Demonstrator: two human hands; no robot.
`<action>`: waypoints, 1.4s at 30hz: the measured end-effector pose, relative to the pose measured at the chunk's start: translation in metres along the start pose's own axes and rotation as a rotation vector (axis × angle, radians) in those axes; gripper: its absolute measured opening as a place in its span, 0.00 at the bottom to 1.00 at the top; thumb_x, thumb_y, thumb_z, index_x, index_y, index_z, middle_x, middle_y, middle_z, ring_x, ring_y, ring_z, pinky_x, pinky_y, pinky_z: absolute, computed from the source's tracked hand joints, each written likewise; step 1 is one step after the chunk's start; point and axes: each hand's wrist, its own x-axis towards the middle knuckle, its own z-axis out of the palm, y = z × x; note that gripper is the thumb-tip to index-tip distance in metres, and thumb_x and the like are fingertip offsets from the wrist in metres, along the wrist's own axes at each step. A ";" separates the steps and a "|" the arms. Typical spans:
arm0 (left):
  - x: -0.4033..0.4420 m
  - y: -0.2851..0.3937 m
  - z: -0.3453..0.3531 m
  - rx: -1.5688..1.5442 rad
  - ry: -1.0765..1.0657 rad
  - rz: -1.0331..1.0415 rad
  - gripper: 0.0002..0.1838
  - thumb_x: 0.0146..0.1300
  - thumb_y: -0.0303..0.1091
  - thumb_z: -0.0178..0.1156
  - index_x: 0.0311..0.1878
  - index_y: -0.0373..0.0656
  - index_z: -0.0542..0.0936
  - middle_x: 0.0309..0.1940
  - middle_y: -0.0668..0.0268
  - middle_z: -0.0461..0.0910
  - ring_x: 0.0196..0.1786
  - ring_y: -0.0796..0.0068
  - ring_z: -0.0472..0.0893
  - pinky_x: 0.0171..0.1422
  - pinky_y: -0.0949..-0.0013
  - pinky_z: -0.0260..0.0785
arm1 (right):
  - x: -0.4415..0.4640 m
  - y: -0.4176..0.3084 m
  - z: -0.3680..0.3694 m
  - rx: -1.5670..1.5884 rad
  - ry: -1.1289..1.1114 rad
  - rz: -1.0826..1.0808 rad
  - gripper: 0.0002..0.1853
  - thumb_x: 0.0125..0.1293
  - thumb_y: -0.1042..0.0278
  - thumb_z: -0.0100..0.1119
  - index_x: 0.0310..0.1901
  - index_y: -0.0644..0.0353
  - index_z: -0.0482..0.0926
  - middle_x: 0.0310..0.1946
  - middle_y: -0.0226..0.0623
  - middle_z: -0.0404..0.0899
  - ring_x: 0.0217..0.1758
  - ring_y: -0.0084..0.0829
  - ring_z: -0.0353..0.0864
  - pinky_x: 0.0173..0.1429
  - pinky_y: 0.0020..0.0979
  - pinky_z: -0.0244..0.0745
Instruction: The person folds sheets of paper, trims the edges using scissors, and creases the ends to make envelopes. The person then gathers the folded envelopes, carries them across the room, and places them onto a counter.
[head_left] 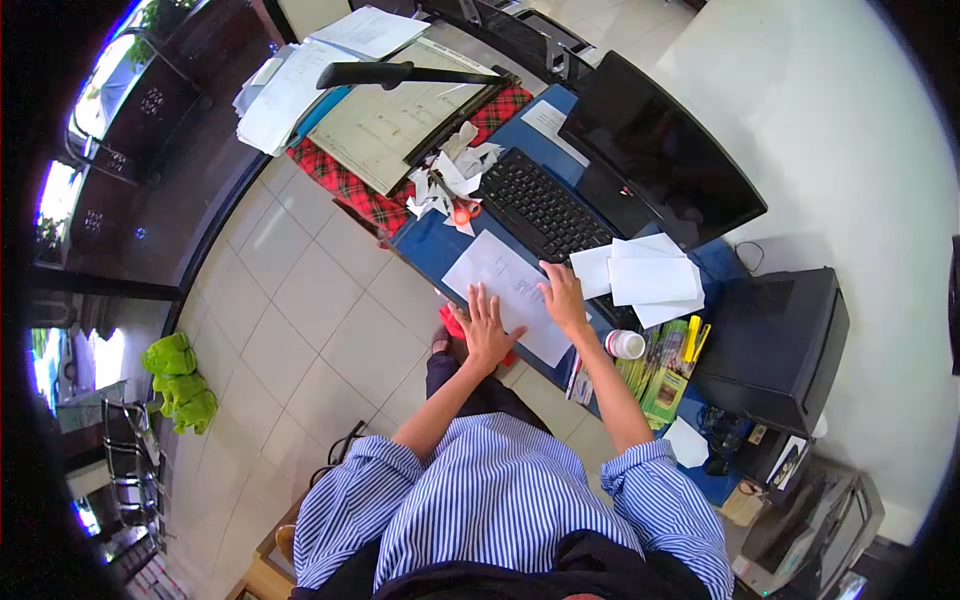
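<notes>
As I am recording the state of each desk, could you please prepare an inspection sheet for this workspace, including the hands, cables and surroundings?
Surface: blue desk, largely covered by papers and equipment.
Job's things: printed sheet, lying flat beneath the hands.
Clutter: torn paper scraps beside the keyboard; an orange-handled tool, probably scissors; white papers covering one keyboard end; white container beside green leaflets.
Hands: left hand open, spread on the sheet; right hand open, at its keyboard-side edge.
Cables: thin dark cable near the monitor; where it leads is unclear.
Surroundings: paper cutter beyond the scraps; tiled floor; green bundle away from the desk.
</notes>
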 end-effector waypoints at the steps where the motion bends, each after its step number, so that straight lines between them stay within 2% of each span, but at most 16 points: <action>1: 0.000 0.001 -0.003 0.012 -0.026 -0.009 0.49 0.48 0.65 0.60 0.67 0.45 0.55 0.71 0.49 0.45 0.75 0.47 0.41 0.66 0.25 0.25 | 0.001 -0.001 0.007 0.013 0.013 0.019 0.33 0.50 0.68 0.65 0.60 0.56 0.65 0.46 0.40 0.73 0.46 0.42 0.73 0.51 0.41 0.68; 5: 0.005 0.005 -0.010 0.067 -0.089 -0.049 0.50 0.49 0.65 0.60 0.66 0.42 0.55 0.71 0.49 0.46 0.74 0.46 0.41 0.66 0.24 0.25 | 0.014 -0.003 0.020 0.066 0.059 0.058 0.33 0.48 0.71 0.66 0.58 0.55 0.65 0.45 0.42 0.72 0.44 0.42 0.73 0.47 0.41 0.70; 10: 0.005 0.008 -0.016 0.090 -0.124 -0.068 0.48 0.49 0.65 0.59 0.65 0.40 0.59 0.71 0.49 0.46 0.74 0.47 0.42 0.66 0.25 0.25 | 0.024 -0.008 0.017 0.178 -0.038 0.165 0.34 0.46 0.76 0.65 0.58 0.55 0.65 0.39 0.41 0.74 0.41 0.41 0.74 0.45 0.39 0.70; 14: 0.006 0.007 -0.015 0.082 -0.119 -0.047 0.46 0.50 0.65 0.59 0.64 0.41 0.61 0.71 0.49 0.46 0.75 0.47 0.41 0.66 0.25 0.24 | 0.037 -0.013 0.000 0.267 -0.263 0.318 0.34 0.46 0.79 0.63 0.58 0.53 0.66 0.34 0.39 0.75 0.37 0.39 0.75 0.44 0.38 0.71; 15: 0.006 0.007 -0.018 0.085 -0.117 -0.044 0.46 0.50 0.65 0.59 0.64 0.41 0.61 0.71 0.49 0.46 0.75 0.47 0.41 0.66 0.25 0.24 | 0.038 -0.014 0.000 0.269 -0.259 0.317 0.34 0.46 0.79 0.63 0.58 0.53 0.66 0.34 0.39 0.75 0.37 0.39 0.75 0.44 0.38 0.71; 20: 0.011 0.010 -0.030 0.097 -0.111 -0.022 0.41 0.51 0.58 0.61 0.63 0.42 0.63 0.69 0.51 0.52 0.73 0.49 0.47 0.68 0.30 0.31 | 0.036 -0.012 -0.006 0.381 -0.094 0.195 0.36 0.45 0.80 0.63 0.60 0.51 0.65 0.32 0.38 0.76 0.35 0.39 0.76 0.42 0.37 0.72; 24: 0.041 -0.008 -0.049 0.071 -0.304 -0.076 0.34 0.51 0.47 0.63 0.61 0.46 0.65 0.64 0.55 0.59 0.67 0.53 0.58 0.69 0.41 0.43 | 0.030 -0.019 -0.005 0.457 -0.108 0.266 0.35 0.47 0.82 0.61 0.61 0.53 0.67 0.33 0.35 0.76 0.35 0.34 0.75 0.43 0.33 0.72; 26: 0.070 -0.021 -0.055 0.093 -0.059 0.119 0.28 0.49 0.37 0.63 0.56 0.48 0.69 0.59 0.60 0.64 0.60 0.58 0.65 0.67 0.52 0.51 | 0.027 -0.020 -0.007 0.442 -0.092 0.261 0.35 0.47 0.82 0.60 0.61 0.52 0.67 0.35 0.35 0.76 0.35 0.34 0.75 0.44 0.33 0.72; 27: 0.090 -0.024 -0.059 0.090 -0.068 0.136 0.28 0.49 0.37 0.63 0.56 0.48 0.69 0.59 0.60 0.64 0.60 0.58 0.65 0.67 0.52 0.51 | 0.026 -0.020 -0.008 0.428 -0.088 0.243 0.35 0.48 0.82 0.60 0.62 0.52 0.67 0.36 0.35 0.76 0.36 0.35 0.75 0.44 0.32 0.72; 29: 0.130 -0.032 -0.064 0.113 0.069 0.431 0.24 0.48 0.33 0.63 0.52 0.50 0.73 0.55 0.64 0.69 0.57 0.61 0.68 0.65 0.53 0.54 | 0.024 -0.021 -0.010 0.401 -0.081 0.212 0.35 0.50 0.83 0.59 0.62 0.51 0.67 0.38 0.35 0.77 0.37 0.35 0.76 0.45 0.32 0.72; 30: 0.144 -0.038 -0.064 0.106 0.056 0.449 0.24 0.48 0.33 0.63 0.52 0.50 0.73 0.55 0.64 0.69 0.57 0.61 0.68 0.65 0.53 0.54 | 0.024 -0.023 -0.011 0.399 -0.070 0.232 0.35 0.50 0.83 0.59 0.62 0.51 0.67 0.38 0.35 0.77 0.37 0.35 0.76 0.45 0.32 0.72; 34: 0.190 -0.065 -0.054 0.061 -0.479 0.570 0.17 0.48 0.32 0.63 0.45 0.49 0.79 0.46 0.70 0.77 0.51 0.66 0.74 0.60 0.57 0.61 | 0.025 -0.021 -0.017 0.357 -0.051 0.168 0.33 0.53 0.82 0.57 0.63 0.50 0.67 0.40 0.35 0.77 0.38 0.35 0.76 0.45 0.31 0.72; 35: 0.194 -0.072 -0.049 0.058 -0.494 0.594 0.17 0.48 0.32 0.63 0.45 0.49 0.79 0.46 0.70 0.77 0.51 0.66 0.74 0.60 0.57 0.61 | 0.023 -0.020 -0.021 0.348 -0.059 0.172 0.33 0.53 0.82 0.57 0.63 0.50 0.67 0.41 0.36 0.77 0.39 0.35 0.77 0.45 0.32 0.72; 39: 0.209 -0.096 -0.031 -0.129 -0.408 0.779 0.13 0.48 0.31 0.62 0.40 0.49 0.83 0.37 0.74 0.82 0.41 0.69 0.79 0.50 0.64 0.68 | 0.004 -0.017 -0.051 0.353 -0.074 0.250 0.31 0.54 0.81 0.55 0.62 0.50 0.67 0.43 0.37 0.78 0.42 0.35 0.77 0.47 0.33 0.72; 42: 0.214 -0.095 -0.043 -0.167 -0.471 0.798 0.11 0.49 0.31 0.62 0.39 0.49 0.83 0.37 0.73 0.83 0.38 0.69 0.79 0.46 0.66 0.70 | -0.028 -0.015 -0.059 0.313 -0.032 0.325 0.31 0.54 0.81 0.55 0.62 0.51 0.68 0.43 0.37 0.77 0.41 0.35 0.77 0.49 0.32 0.71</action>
